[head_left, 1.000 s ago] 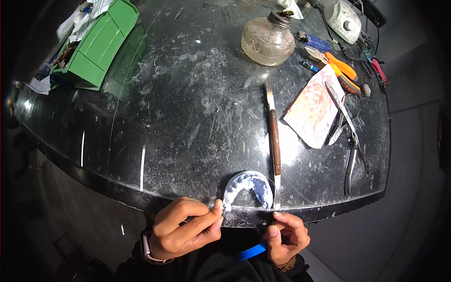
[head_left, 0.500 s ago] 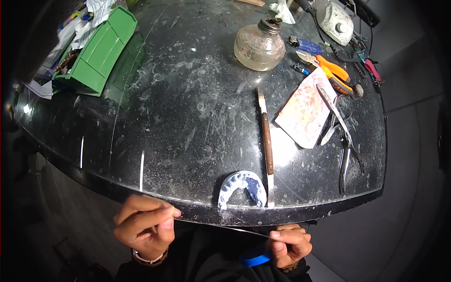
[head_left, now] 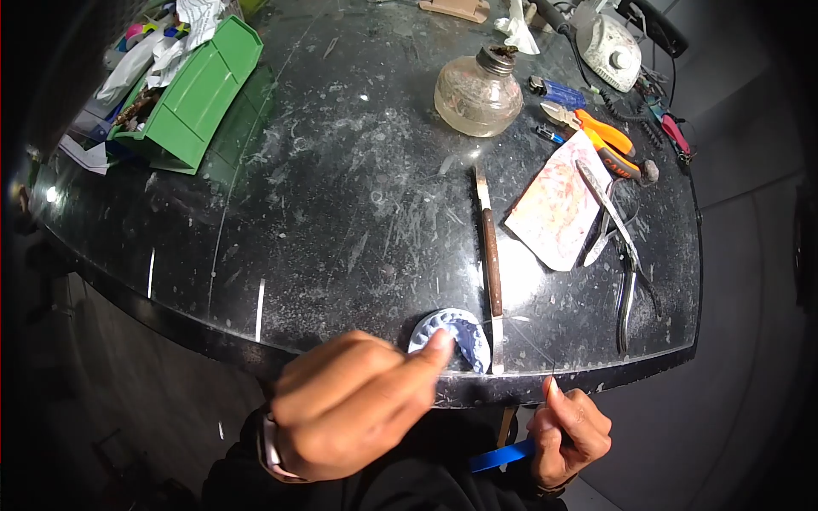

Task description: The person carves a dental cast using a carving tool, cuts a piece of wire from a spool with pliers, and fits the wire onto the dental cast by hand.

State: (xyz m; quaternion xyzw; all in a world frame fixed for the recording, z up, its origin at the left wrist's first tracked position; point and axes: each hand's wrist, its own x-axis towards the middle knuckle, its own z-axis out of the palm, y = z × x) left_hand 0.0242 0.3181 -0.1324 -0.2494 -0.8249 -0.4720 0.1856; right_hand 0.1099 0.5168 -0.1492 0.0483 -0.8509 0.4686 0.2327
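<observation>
Scuffed black tabletop point(head_left: 341, 247), bluish-white horseshoe-shaped dental cast point(head_left: 475, 342), thin wire point(head_left: 553, 370)

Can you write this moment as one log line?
left hand: overlaps U-shaped bluish-white dental cast, contact unclear | right hand: holding flat blue strip

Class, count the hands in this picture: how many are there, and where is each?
2: the left hand, partly in front of the tooth model; the right hand, beside the blue strip near the front edge of the table. No others show.
</observation>
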